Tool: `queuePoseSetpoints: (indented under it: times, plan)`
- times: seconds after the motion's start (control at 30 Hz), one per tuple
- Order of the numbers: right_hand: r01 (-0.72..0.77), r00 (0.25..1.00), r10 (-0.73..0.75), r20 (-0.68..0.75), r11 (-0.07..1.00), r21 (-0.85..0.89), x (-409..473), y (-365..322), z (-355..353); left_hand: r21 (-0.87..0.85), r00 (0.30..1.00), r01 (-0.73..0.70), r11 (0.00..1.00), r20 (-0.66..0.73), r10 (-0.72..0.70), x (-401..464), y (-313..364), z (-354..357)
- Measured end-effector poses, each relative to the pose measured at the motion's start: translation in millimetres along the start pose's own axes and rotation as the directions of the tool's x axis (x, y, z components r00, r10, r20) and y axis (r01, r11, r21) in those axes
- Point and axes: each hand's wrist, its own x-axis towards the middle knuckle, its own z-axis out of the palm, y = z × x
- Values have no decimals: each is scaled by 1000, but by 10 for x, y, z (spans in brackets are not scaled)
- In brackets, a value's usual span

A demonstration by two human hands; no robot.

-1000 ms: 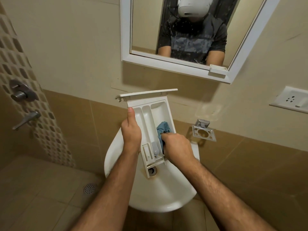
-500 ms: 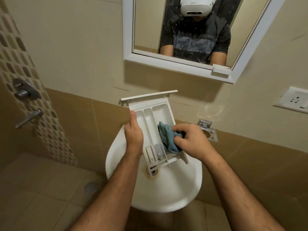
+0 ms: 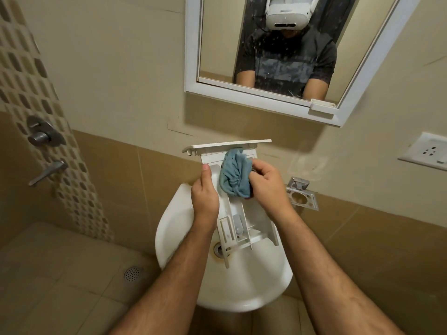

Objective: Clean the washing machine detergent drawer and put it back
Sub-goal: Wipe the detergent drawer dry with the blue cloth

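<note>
The white detergent drawer [image 3: 251,226] is held over the white basin [image 3: 242,281], its front panel pointing at the wall. My left hand [image 3: 205,197] grips the drawer's left side, thumb along the edge. My right hand [image 3: 268,187] holds a bunched blue cloth [image 3: 234,176] against the drawer's far compartments, near the front panel. The cloth hides those compartments. The near end with the small siphon insert is uncovered.
A white-framed mirror [image 3: 261,100] hangs above the basin. A chrome holder [image 3: 302,197] is fixed to the wall at the right, a socket plate [image 3: 428,151] further right. Shower fittings [image 3: 44,136] sit on the left wall, with a floor drain [image 3: 132,273] below.
My right hand has moved the cloth from the drawer's near right compartment up to the far end by the front panel. My left hand keeps its hold on the drawer.
</note>
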Motion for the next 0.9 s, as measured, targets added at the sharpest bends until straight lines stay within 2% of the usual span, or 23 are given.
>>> queuePoseSetpoints:
  times: [0.17, 0.2, 0.27, 0.3, 0.33, 0.43, 0.6, 0.67, 0.77, 0.83, 0.9]
  plan:
    - [98, 995, -93, 31, 948, -303, -48, 12, 78, 3, 1000, -9, 1000, 25, 9, 26, -19, -39]
    - [152, 988, -140, 58, 884, -443, -69, 19, 100, -3, 999, -14, 1000, 43, 14, 35, -29, -44]
    - [214, 972, -216, 89, 666, -714, -86, 30, 154, 11, 997, -37, 999, 70, 36, 37, -48, -42]
    - [209, 970, -224, 90, 589, -781, -86, 27, 182, 22, 996, -48, 999, 70, 47, 31, -49, -37]
    - [191, 973, -217, 81, 557, -808, -87, 25, 200, 26, 996, -57, 998, 67, 55, 27, -50, -33]
    - [156, 983, -164, 77, 553, -819, -104, 39, 210, 33, 994, -95, 995, 62, 93, 40, -15, -40]
    - [170, 983, -21, 184, 490, -855, -92, -36, 109, 89, 989, -144, 986, 56, 139, 24, -18, -60]
    - [223, 975, -125, 184, 537, -814, -78, -92, 52, 79, 993, -112, 991, 53, 108, 35, -35, -64]
    - [276, 947, -317, 57, 706, -652, -76, -193, 24, 63, 994, -86, 994, 78, 81, 43, -53, -61]
    - [253, 953, -301, 25, 751, -610, -50, -194, 50, 42, 994, -85, 995, 77, 82, 42, -65, -48]
    - [234, 968, -237, 88, 712, -662, -34, -120, 78, 28, 993, -93, 995, 80, 91, 61, -80, -38]
